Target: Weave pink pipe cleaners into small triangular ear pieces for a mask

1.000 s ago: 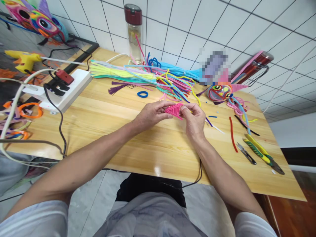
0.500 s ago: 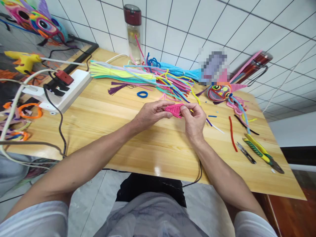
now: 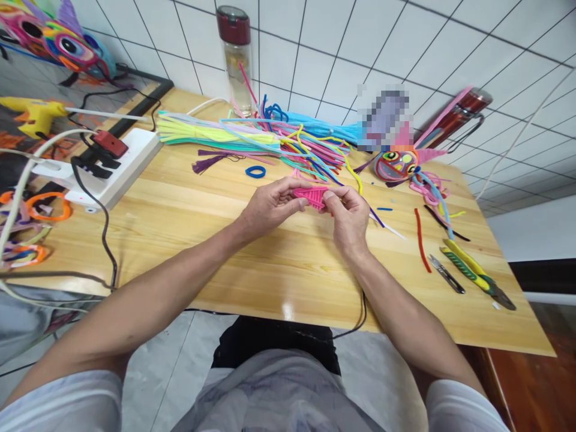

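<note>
A pink triangular piece of folded pipe cleaner [image 3: 312,195] is held between both hands above the middle of the table. My left hand [image 3: 271,205] pinches its left end with thumb and fingers. Thumb and forefinger of my right hand [image 3: 348,219] close on its right end. Fingers cover both ends of the piece. Just beyond the hands lies a heap of pipe cleaners [image 3: 252,137] in yellow, blue, pink and green. A dark blue pipe cleaner ring [image 3: 255,172] rests on the wood, beyond my left hand.
Pliers [image 3: 479,275], thread snips [image 3: 445,275] and a red pipe cleaner strip [image 3: 422,240] lie at right. A decorated fish-like figure [image 3: 396,162] and a glass bottle [image 3: 236,66] stand near the wall. At left are a power strip [image 3: 130,171] with cables and a yellow glue gun [image 3: 38,114].
The pink piece is tilted a little flatter between my fingers, and both hands stay on it. The whole view has shifted slightly.
</note>
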Motion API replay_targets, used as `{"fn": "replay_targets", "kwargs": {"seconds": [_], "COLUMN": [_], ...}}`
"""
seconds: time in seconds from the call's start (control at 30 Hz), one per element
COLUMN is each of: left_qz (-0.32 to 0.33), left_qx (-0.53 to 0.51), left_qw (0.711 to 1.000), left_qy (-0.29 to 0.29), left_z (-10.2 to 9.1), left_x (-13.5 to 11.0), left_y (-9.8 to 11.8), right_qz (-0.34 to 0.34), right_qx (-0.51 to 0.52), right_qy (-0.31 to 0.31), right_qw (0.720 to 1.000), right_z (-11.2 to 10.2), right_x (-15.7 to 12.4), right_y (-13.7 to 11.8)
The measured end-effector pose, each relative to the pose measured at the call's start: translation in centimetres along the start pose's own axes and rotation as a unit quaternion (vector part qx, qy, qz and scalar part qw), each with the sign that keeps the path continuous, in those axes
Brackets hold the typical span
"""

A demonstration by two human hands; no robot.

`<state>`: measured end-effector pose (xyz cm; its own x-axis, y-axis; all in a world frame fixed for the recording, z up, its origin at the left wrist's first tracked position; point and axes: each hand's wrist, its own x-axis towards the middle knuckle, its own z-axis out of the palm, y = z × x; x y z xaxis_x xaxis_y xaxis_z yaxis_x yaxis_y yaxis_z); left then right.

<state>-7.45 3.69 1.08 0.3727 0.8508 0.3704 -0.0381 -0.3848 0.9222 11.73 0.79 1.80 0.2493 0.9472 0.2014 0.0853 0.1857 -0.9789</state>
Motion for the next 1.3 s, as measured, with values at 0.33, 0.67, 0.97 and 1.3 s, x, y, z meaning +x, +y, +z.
{"fn": "replay_targets", "kwargs": {"seconds": [0.33,0.67,0.97,1.3], "left_qz": [0.033,-0.013,-0.019,-0.031], "left_qx": [0.013,-0.086,-0.144,-0.182], "left_qw": [0.999,0.996,0.989,0.983], "left_qy": [0.021,-0.001,-0.002,-0.004], "left_z": [-0.1,0.5,0.6,0.1], "left_x": [0.0,0.0,0.1,0.5], "left_y": [-0.5,-0.7,-1.5,-1.0], "right_qz": [0.108,0.053,-0.002,-0.059], "right_qx": [0.111,0.078,0.030,-0.017], "right_qy": [-0.093,-0.053,-0.054,-0.043], "right_qw": [0.984,0.994,0.998,0.997], "right_z": [-0.2,-0.1,-0.4,-0.4], "right_x": [0.8,0.6,0.7,0.3], "right_y": [0.7,1.4,2.0,1.6]}}
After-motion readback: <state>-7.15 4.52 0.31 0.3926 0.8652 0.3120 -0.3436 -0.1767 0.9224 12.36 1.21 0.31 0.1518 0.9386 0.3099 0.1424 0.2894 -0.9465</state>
